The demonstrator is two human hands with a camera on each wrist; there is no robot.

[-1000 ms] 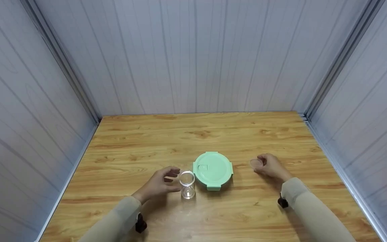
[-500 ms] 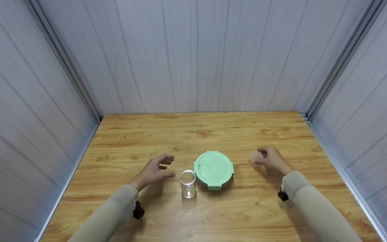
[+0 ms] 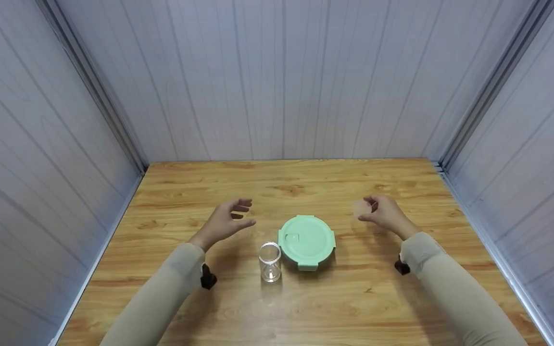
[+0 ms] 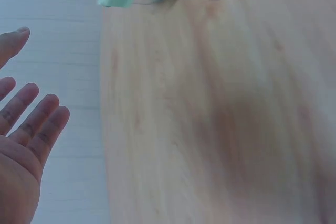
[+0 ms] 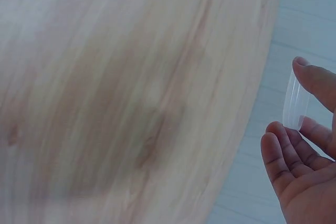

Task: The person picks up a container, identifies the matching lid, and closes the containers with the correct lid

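Jutting from pinching right hand (image 3: 386, 214): translucent lid (image 5: 295, 102)

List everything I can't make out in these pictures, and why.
Head view: what lies beneath the round, pale green plastic lid, which covers it.
Head view: details of the translucent round plastic cap in the right hand, too small and faint.
Left wrist view: the clear cylindrical jar, blurred and cut off by the top edge.
Left wrist view: part of the left hand, beyond the left edge.

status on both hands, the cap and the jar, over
Left hand empty; right hand pinches translucent cap. Clear jar upright, uncapped, close beside green-lidded container. Nothing seen blocking jar's mouth.
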